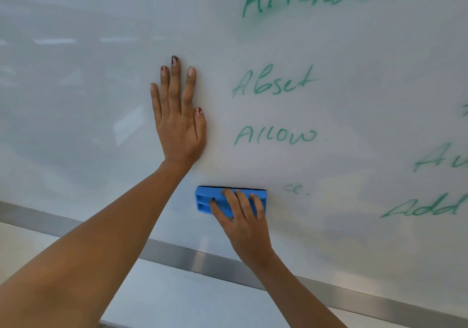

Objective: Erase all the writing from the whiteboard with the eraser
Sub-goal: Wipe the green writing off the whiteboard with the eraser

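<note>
Glossy white whiteboard (76,99) across the whole view, pale reflections on its left half. Green marker handwriting (276,135) down the right half: "Attendance" at top with a green smear under its first letters, then "Abset", "Allow.", a faint "ce." remnant lower down, more words cut by the right edge. Blue rectangular eraser (205,201), two moulded recesses in its back, dark felt edge against the board, lying lengthwise low on the board, below "Allow." and left of the "ce." remnant. Right hand (244,216) gripping it from below, fingers curled over the back. Left hand (181,130) released, fingers straight and close together, palm flat on the board, just left of "Abset" and "Allow.", above the eraser. Brushed silver metal strip (177,254) along the board's bottom edge, near below the eraser; bare board between them, wider glossy room to the left.
</note>
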